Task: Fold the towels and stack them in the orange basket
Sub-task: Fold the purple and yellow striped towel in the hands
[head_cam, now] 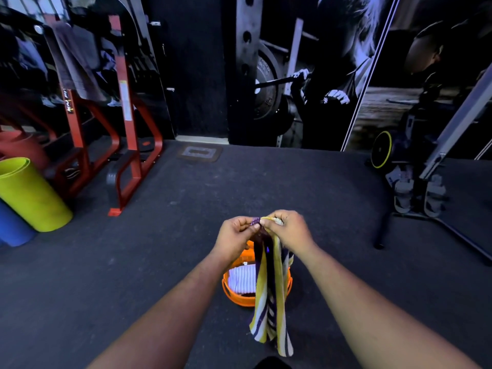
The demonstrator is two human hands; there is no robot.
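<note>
Both hands, left hand (pixel 235 234) and right hand (pixel 286 230), pinch the striped towel's (pixel 271 296) top corners together above the orange basket (pixel 234 295) (a folded towel (pixel 243 279) already inside), so matching edges squarely before halving again seems wise

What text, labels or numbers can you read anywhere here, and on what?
None is legible.
Red rack: pale sticker on the upright, print too small to read.
Left upright: black decal with lettering, too blurred to read.
Floor mat: a pale shape, no clear letters.
Towel and orange basket: no text shows.
</note>
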